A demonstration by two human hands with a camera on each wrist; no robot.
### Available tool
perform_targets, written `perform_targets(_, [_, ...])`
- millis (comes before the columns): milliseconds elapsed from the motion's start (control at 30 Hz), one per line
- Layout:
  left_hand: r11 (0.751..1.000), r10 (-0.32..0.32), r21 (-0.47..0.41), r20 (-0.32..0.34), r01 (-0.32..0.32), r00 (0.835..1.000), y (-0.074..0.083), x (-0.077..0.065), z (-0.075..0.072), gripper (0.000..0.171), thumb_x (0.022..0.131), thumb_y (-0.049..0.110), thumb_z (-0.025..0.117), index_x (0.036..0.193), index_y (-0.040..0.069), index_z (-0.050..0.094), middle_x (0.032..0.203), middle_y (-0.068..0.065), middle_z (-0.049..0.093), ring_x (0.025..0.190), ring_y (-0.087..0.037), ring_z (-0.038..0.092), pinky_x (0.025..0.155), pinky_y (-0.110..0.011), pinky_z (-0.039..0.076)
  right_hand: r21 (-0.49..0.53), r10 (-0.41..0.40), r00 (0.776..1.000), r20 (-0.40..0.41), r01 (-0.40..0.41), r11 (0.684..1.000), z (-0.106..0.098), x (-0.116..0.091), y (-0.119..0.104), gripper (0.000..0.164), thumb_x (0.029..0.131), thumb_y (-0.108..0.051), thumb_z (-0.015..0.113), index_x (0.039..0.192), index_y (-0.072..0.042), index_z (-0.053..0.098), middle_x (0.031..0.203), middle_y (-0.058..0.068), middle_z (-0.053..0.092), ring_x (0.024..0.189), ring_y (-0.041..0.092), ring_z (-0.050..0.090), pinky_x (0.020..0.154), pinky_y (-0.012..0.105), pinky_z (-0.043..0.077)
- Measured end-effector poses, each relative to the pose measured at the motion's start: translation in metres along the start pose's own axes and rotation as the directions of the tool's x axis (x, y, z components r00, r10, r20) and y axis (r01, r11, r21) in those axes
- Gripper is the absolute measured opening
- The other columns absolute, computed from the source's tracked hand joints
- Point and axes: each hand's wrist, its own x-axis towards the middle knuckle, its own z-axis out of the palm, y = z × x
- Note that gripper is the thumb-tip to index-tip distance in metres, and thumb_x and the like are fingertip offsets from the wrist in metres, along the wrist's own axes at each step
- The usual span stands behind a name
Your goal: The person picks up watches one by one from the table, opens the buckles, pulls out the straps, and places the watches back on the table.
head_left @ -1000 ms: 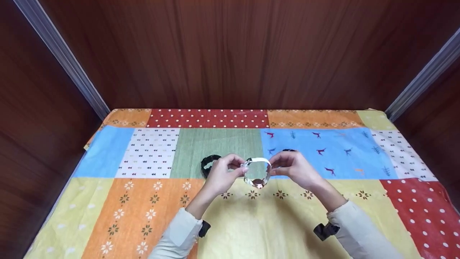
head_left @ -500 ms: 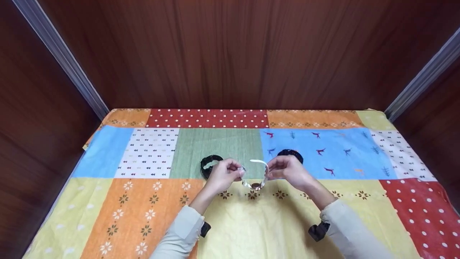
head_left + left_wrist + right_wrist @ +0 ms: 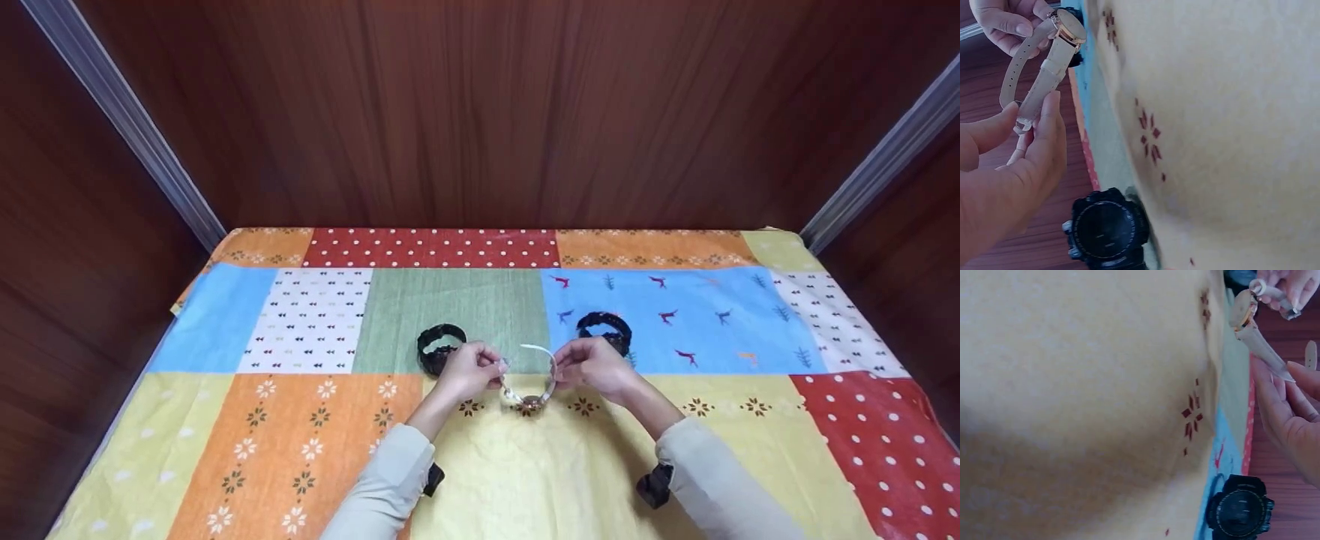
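A wristwatch (image 3: pixel 531 403) with a white strap and a rose-gold case hangs between my hands, face toward the person, its strap unfastened in a C shape. My left hand (image 3: pixel 466 373) pinches the buckle end; the left wrist view shows thumb and fingers on the light strap (image 3: pixel 1044 81) near the buckle. With thumb and fingertips, my right hand (image 3: pixel 598 369) pinches the holed half of the strap. Its free tip (image 3: pixel 1311 354) sticks out past the thumb in the right wrist view. The case (image 3: pixel 1239 310) is turned away there.
One black digital watch (image 3: pixel 431 363) stands behind my left hand, and another black watch (image 3: pixel 622 337) behind my right. A patchwork cloth (image 3: pixel 480 480) covers the table. Brown wood-grain panels (image 3: pixel 465 112) enclose the back and sides.
The white strap was a closed loop a second ago; its holed end has come away from the buckle. Both hands have moved slightly lower and toward the person, uncovering the right black watch.
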Motion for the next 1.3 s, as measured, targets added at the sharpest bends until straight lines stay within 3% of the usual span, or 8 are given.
perform_targets(267, [0.997, -0.055, 0.044, -0.04, 0.056, 0.998, -0.008, 0.005, 0.004, 0.005, 0.082, -0.005, 0.061, 0.085, -0.007, 0.058, 0.071, -0.007, 0.057, 0.068, -0.029, 0.065, 0.062, -0.031, 0.054, 0.076, 0.028, 0.999, 0.029, -0.03, 0.997, 0.002, 0.005, 0.01, 0.021, 0.078, 0.018, 0.054, 0.096, 0.025, 0.047, 0.077, 0.019, 0.061, 0.073, 0.032, 0.065, 0.075, 0.047, 0.05])
perform_targets(600, [0.994, -0.087, 0.051, -0.1, 0.093, 0.991, -0.009, 0.007, 0.006, 0.01, 0.081, -0.001, 0.065, 0.088, -0.008, 0.061, 0.073, -0.012, 0.062, 0.068, -0.027, 0.066, 0.06, -0.029, 0.054, 0.179, 0.08, 0.996, 0.027, -0.083, 0.98, 0.002, 0.009, 0.015, 0.02, 0.08, 0.017, 0.051, 0.098, 0.023, 0.046, 0.078, 0.017, 0.061, 0.071, 0.028, 0.064, 0.075, 0.044, 0.051])
perform_targets(833, [0.993, -0.08, 0.073, -0.1, 0.087, 0.992, -0.007, 0.006, 0.007, 0.012, 0.082, -0.006, 0.061, 0.092, -0.012, 0.062, 0.082, -0.02, 0.065, 0.068, -0.024, 0.065, 0.061, -0.028, 0.054, 0.244, 0.13, 0.991, 0.022, -0.131, 0.961, 0.0, 0.011, 0.016, 0.018, 0.082, 0.015, 0.053, 0.098, 0.02, 0.047, 0.075, 0.015, 0.062, 0.067, 0.028, 0.064, 0.073, 0.044, 0.052])
perform_targets(1100, [0.996, -0.068, 0.059, -0.08, 0.072, 0.994, -0.006, 0.006, 0.008, 0.031, 0.085, -0.011, 0.048, 0.116, -0.016, 0.051, 0.088, -0.021, 0.064, 0.067, -0.019, 0.06, 0.057, -0.025, 0.051, 0.252, 0.162, 0.987, 0.011, -0.16, 0.954, -0.002, 0.011, 0.016, 0.015, 0.081, 0.014, 0.054, 0.094, 0.017, 0.049, 0.073, 0.016, 0.061, 0.064, 0.028, 0.064, 0.07, 0.043, 0.053])
perform_targets(1300, [0.993, -0.006, 0.116, -0.069, 0.014, 0.998, -0.007, 0.005, 0.005, 0.032, 0.086, -0.007, 0.051, 0.116, -0.017, 0.051, 0.095, -0.023, 0.064, 0.069, -0.017, 0.06, 0.057, -0.02, 0.048, 0.23, 0.174, 0.985, 0.013, -0.172, 0.958, -0.003, 0.011, 0.015, 0.02, 0.082, 0.012, 0.053, 0.1, 0.02, 0.048, 0.073, 0.018, 0.063, 0.066, 0.028, 0.065, 0.071, 0.043, 0.053])
